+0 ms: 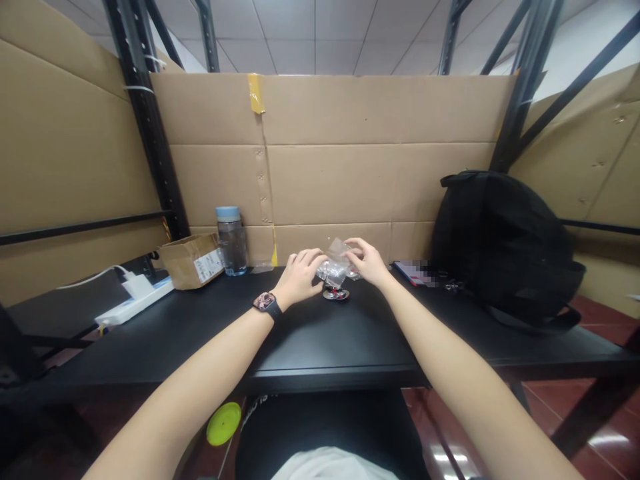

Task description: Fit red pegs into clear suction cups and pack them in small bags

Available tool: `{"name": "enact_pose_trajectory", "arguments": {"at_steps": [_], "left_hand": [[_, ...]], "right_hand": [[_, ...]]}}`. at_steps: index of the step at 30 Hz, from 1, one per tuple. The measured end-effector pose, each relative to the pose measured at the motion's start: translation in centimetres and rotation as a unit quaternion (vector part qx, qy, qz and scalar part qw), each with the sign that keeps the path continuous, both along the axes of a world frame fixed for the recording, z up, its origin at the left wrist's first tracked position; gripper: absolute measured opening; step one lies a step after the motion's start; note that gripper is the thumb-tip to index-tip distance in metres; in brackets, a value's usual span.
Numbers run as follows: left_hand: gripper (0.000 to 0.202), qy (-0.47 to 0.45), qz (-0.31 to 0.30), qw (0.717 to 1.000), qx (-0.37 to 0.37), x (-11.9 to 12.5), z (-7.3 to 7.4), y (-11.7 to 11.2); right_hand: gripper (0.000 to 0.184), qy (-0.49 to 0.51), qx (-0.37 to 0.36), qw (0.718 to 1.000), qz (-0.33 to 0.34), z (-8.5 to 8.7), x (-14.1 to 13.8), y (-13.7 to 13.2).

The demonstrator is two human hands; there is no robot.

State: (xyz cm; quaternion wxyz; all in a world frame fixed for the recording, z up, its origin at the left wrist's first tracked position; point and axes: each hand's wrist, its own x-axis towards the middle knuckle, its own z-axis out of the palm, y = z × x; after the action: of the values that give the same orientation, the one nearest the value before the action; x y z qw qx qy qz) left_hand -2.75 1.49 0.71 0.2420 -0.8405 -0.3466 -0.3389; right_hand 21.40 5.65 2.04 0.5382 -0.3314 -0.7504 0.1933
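A clear, crinkled plastic bag [334, 270] stands between my two hands over the middle of the table. My right hand [367, 261] pinches the upper right part of the bag between thumb and fingers. On the other side, my left hand [302, 275] has its fingertips at the bag's left edge, thumb apart from the fingers; whether it bears on the plastic is hard to see. Just under the bag lies a small shiny metal piece [336, 294] with red on it, close to my left thumb. What the bag contains is too small to make out.
The black table [320, 340] holds a water bottle [232, 241], an opened cardboard box [193, 260] and a white power strip [134, 303] on the left. A black backpack [500, 247] and a flat, blue-edged item [413, 272] are on the right. Cardboard walls [330, 180] enclose the back.
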Motion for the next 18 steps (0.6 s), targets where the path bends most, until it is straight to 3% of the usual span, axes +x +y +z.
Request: {"name": "enact_pose_trajectory", "arguments": {"at_steps": [8, 13, 18], "left_hand": [[0.027, 0.103, -0.042, 0.988, 0.108, 0.6, 0.6, -0.3], [0.025, 0.091, -0.051, 0.986, 0.132, 0.1, 0.5, 0.5], [0.025, 0.091, -0.062, 0.988, 0.112, 0.1, 0.1, 1.1]], "right_hand": [[0.046, 0.043, -0.018, 0.995, 0.083, 0.3, -1.3, -1.1], [0.076, 0.032, -0.058, 0.990, 0.125, -0.2, -1.2, -1.0], [0.085, 0.027, -0.067, 0.994, 0.086, -0.6, -1.0, -0.5]]}}
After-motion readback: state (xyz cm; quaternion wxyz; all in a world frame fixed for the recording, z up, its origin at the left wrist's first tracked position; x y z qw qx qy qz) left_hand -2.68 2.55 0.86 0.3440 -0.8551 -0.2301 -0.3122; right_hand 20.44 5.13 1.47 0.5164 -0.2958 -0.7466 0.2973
